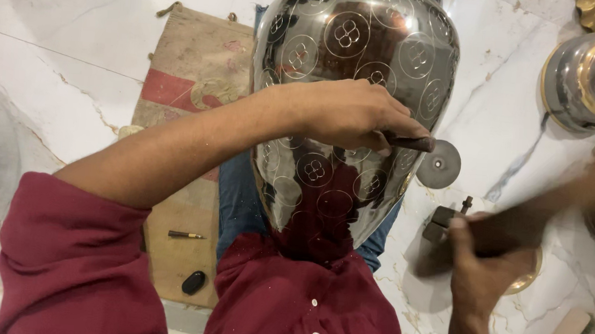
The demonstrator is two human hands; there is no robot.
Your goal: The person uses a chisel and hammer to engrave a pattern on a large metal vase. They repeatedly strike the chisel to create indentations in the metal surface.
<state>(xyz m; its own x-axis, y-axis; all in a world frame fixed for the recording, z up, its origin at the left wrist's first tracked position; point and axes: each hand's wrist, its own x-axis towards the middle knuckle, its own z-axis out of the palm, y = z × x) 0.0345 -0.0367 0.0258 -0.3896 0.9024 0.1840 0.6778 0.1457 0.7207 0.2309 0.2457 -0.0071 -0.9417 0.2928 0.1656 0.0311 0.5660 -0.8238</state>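
Engraved metal pot (350,115) lies across the person's lap — heavy, rigid, slick; best steadied at the belly. Left hand (346,113) clenches a chisel (411,142) against it; right hand (482,270) grips a blurred hammer (447,223).

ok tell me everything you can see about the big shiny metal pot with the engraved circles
The big polished silver-coloured metal pot is bulbous, wide at the far end and narrowing toward the person's red shirt, which mirrors in its surface. Engraved circles holding four-petal flowers cover it in rows. It lies tilted across the lap, over blue trousers. The left hand rests on it, pressing a dark chisel-like tool to the surface. The right hand, blurred, grips a small hammer beside it.
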